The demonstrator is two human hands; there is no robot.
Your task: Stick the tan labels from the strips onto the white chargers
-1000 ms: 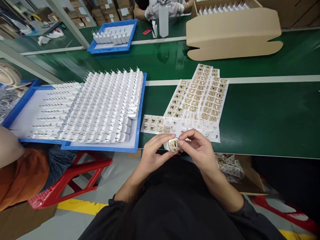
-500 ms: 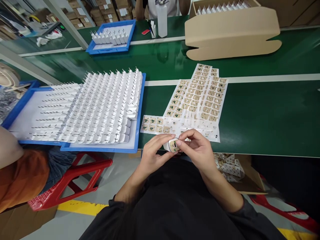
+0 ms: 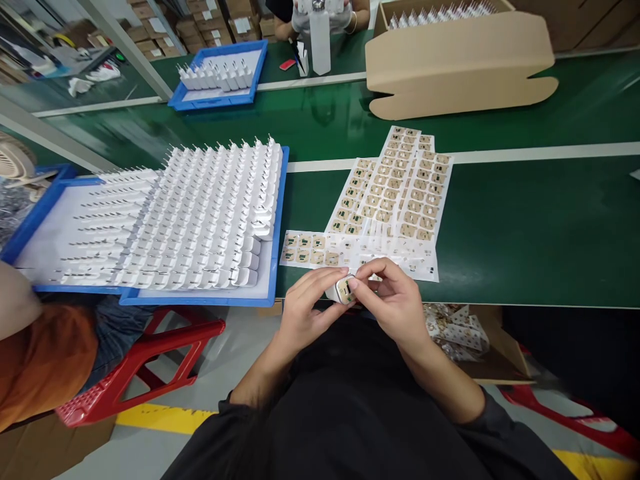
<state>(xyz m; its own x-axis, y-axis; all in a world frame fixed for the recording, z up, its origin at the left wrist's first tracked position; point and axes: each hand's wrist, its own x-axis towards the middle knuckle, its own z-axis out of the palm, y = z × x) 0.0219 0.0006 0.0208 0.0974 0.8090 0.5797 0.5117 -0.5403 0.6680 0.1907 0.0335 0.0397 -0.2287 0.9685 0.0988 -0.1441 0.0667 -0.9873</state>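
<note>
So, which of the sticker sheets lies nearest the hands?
The crosswise sheet, running left to right; the other sheets stretch away from it toward the cardboard box.

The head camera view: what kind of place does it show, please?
Most likely a factory assembly workshop: a blue tray holds rows of matching white units, sticker sheets lie on a long green bench, and cartons are stacked behind.

There are one held charger, one bottle, two stools.
</note>
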